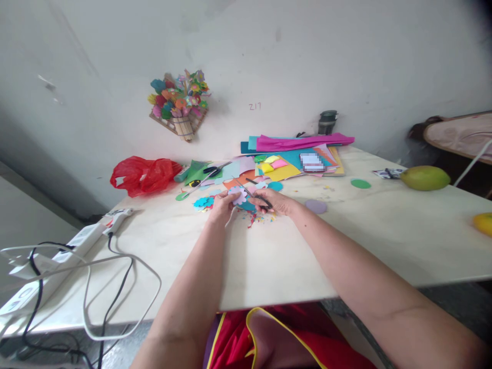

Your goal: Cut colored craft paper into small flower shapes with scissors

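Note:
My left hand pinches a pale lilac paper flower with a scalloped edge. Black-handled scissors are in my right hand, their blades pointing up and left beside the flower. Below the hands lie a blue paper piece and small coloured paper scraps. Blue scalloped paper flowers rest just left of my left hand. A blue paper disc lies behind my right hand, and a lilac disc is to its right.
Coloured sheets, a second pair of scissors and a phone lie toward the wall. A red plastic bag sits back left. Power strips and cables occupy the left edge; a green-yellow fruit is on the right.

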Demonstrator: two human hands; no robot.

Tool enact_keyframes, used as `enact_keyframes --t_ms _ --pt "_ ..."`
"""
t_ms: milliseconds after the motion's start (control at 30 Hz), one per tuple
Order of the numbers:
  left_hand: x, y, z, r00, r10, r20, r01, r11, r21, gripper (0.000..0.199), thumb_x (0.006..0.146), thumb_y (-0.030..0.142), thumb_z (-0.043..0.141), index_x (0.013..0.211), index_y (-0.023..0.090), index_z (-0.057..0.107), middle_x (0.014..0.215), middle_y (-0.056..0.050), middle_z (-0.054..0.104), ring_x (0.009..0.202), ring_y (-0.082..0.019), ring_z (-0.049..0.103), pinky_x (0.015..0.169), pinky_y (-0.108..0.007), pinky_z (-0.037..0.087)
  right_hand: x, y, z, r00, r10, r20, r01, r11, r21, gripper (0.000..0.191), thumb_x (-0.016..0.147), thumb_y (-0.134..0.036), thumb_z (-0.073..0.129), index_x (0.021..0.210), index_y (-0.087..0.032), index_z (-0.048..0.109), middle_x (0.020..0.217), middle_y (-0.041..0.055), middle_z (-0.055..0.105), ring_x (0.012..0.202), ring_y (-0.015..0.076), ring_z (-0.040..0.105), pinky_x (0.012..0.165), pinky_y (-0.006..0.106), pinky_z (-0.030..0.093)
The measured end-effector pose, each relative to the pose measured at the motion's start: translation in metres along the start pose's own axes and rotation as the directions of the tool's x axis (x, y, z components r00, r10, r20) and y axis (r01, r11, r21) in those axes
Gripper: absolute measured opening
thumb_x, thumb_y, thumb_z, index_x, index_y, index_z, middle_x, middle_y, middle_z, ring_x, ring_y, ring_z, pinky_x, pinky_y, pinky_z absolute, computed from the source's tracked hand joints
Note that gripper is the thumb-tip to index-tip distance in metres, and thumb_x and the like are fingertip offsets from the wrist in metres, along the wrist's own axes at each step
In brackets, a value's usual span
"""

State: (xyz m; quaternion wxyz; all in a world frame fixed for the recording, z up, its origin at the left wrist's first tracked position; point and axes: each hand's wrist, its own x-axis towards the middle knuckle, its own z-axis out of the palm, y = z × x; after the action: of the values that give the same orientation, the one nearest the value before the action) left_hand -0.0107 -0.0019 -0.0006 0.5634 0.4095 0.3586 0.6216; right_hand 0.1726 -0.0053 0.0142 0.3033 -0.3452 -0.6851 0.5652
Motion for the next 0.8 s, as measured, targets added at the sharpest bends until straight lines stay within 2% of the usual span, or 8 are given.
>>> enact_keyframes --t_ms 433,800 --pt "0.0004 0.0001 -0.0008 1.0 -0.016 -0.019 0.016 1.0 -0.012 0.024 0.047 0.02 0.083 0.066 0.012 0.069 0.064 -0.004 0.07 0.054 -0.012 0.061 0.056 -0.023 0.049 0.0028 0.0031 -0.0012 1.0 -0.007 -0.008 0.007 0.998 0.06 0.029 0.075 -0.038 0.069 0.07 -0.015 0.053 0.048 -0.0043 0.052 0.036 0.0045 0.042 0.034 0.016 0.028" --pt "0.0009 -0.0002 -0.0034 1.0 -0.007 -0.006 0.007 1.0 0.008 0.024 0.05 0.021 0.082 0.068 0.012 0.069 0.063 -0.004 0.069 0.054 -0.012 0.061 0.056 -0.024 0.048 0.0038 0.0046 -0.002 1.0 -0.027 0.006 0.027 0.998 0.062 0.028 0.074 -0.037 0.069 0.07 -0.015 0.054 0.048 -0.0055 0.049 0.037 0.0045 0.04 0.035 0.017 0.028"
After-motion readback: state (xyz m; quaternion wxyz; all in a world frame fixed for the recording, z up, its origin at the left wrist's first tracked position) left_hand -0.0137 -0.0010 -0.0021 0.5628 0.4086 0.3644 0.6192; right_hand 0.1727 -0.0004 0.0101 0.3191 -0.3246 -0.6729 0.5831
